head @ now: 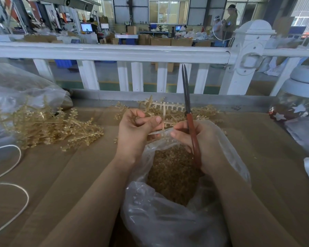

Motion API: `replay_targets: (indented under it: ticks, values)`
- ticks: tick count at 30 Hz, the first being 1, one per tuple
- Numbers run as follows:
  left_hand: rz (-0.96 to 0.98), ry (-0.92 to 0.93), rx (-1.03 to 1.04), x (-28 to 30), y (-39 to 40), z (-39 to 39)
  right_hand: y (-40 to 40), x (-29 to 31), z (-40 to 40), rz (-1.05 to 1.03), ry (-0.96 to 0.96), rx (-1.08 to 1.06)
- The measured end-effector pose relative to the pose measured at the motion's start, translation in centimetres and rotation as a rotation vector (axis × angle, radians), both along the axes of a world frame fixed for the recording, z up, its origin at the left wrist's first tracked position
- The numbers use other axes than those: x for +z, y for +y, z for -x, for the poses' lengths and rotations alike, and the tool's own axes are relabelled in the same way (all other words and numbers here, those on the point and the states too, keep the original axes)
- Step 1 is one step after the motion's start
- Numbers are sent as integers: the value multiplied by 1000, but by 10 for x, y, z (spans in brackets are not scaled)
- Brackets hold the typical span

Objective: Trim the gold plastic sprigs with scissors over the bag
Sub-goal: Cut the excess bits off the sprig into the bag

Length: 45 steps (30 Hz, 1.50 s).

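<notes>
Left hand (136, 129) pinching a gold sprig (163, 120) above the open bag (168, 220). Right hand (200, 143) gripping closed scissors (189, 111), blades pointing up, fingertips touching the sprig. More sprigs (48, 127) heaped left on the table (275, 148).

1. Daylight from the far windows (168, 9) fills the hall evenly, leaving the near table (75, 175) in soft, faint shadow.
2. Glare streaks the white railing (105, 51).
3. Wide-angle distortion bends the edges; the far background is soft.
</notes>
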<state>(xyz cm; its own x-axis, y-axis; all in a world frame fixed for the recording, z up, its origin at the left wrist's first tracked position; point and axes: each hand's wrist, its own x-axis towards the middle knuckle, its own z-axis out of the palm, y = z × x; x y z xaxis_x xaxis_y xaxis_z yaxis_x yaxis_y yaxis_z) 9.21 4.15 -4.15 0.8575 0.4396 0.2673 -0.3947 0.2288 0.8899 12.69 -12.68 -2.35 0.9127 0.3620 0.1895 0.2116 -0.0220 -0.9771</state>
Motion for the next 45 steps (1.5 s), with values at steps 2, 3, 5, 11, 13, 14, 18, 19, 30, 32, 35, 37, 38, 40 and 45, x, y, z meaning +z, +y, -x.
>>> replay_targets:
  ticks: [2,3,5,11,13,14,18,19,30,32,35,37,38,40,45]
  values:
    - [-10,38,-35,1,2,1,1,-2,-1,-8,-7,-16]
    - [-38,85,-67,1,4,1,1,-3,-3,-24,-1,-22]
    - [-148,219,-170,2,10,1,2,-5,-6,-77,20,-28]
    - [-329,294,-465,0,21,3,3,-11,-12,-197,34,-51]
    - [-340,296,-511,-1,23,4,3,-12,-13,-212,23,-63]
    - [-332,297,-528,-1,23,5,3,-12,-14,-214,20,-66]
    - [-115,272,-473,1,24,4,4,-12,-13,-236,9,-59]
    - [-56,267,-437,2,24,3,5,-12,-12,-232,-4,-58]
    - [258,231,-411,3,17,0,0,-7,-3,85,-184,-65]
    - [374,168,-454,6,19,0,3,-6,-3,151,-209,-90]
    - [427,125,-465,9,20,1,6,-11,-6,234,-259,-131]
    - [434,107,-469,10,19,2,8,-17,-11,282,-280,-155]
    - [439,100,-473,10,18,3,10,-21,-13,294,-278,-165]
    - [448,103,-466,11,16,4,12,-28,-19,308,-275,-188]
    - [494,175,-351,10,13,1,13,-35,-21,323,-367,-226]
